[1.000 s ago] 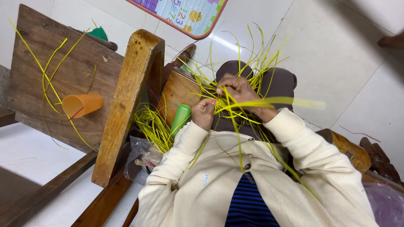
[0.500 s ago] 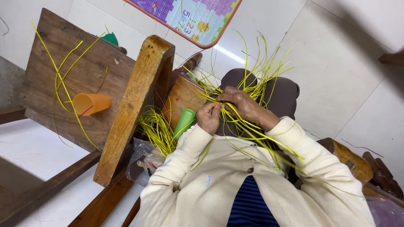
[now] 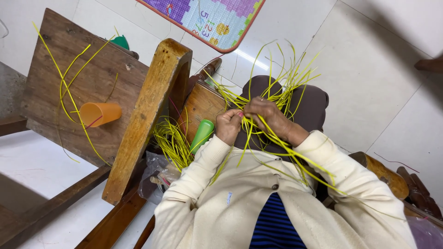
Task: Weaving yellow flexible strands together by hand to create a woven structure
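At 9 o'clock in the head view, a wooden board (image 3: 69, 87) is seen tilted on its frame, with an orange cup (image 3: 98, 114) lying on its side upon it and a few loose yellow strips (image 3: 64, 92) trailing across its face; a small green object (image 3: 121, 42) shows at the board's upper edge, at about 11 o'clock. Just right of the cup, a thick wooden beam (image 3: 147, 115) runs slantwise from 12 o'clock down toward 7 o'clock. Beside its lower half, a bunch of yellow-green strips (image 3: 173, 143) is gathered above a crumpled clear plastic bag (image 3: 154, 168), and a green cylindrical bottle (image 3: 202, 133) leans next to them. At the centre, the left hand (image 3: 228, 127) is closed in a pinch on the woven strips (image 3: 272, 99), held over a dark brown lap cloth (image 3: 309, 106); the strips fan out toward 12 o'clock and trail toward 5 o'clock across the cream cardigan sleeve (image 3: 350, 180). Touching the left hand, the right hand (image 3: 267, 117) is curled over the same strips, with fingers bent and gripping several of them. At 12 o'clock, a coloured play mat (image 3: 207, 18) lies on the pale tiled floor (image 3: 369, 69). At 4 o'clock, a carved wooden armrest (image 3: 383, 173) is partly seen.
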